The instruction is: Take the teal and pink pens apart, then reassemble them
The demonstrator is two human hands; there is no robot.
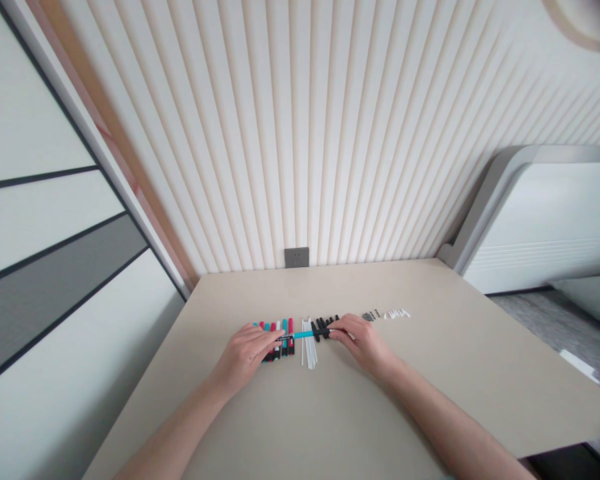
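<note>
A blue pen (303,335) with black ends lies level between my two hands, above the table. My left hand (250,350) pinches its left end, and my right hand (357,337) grips the black part at its right end. Below my left hand is a row of red, blue and white pen barrels (284,343) with black ends, partly covered by the fingers. Thin white sticks (309,353) lie under the middle of the pen. Several black caps (321,324) lie beside my right fingers, some of them hidden.
Small dark pieces (371,315) and small white pieces (397,313) lie on the beige table (260,420) beyond my right hand. A ribbed wall with a dark socket (297,257) stands behind. To the right is a bed headboard (545,213), to the left a panelled cabinet (45,320).
</note>
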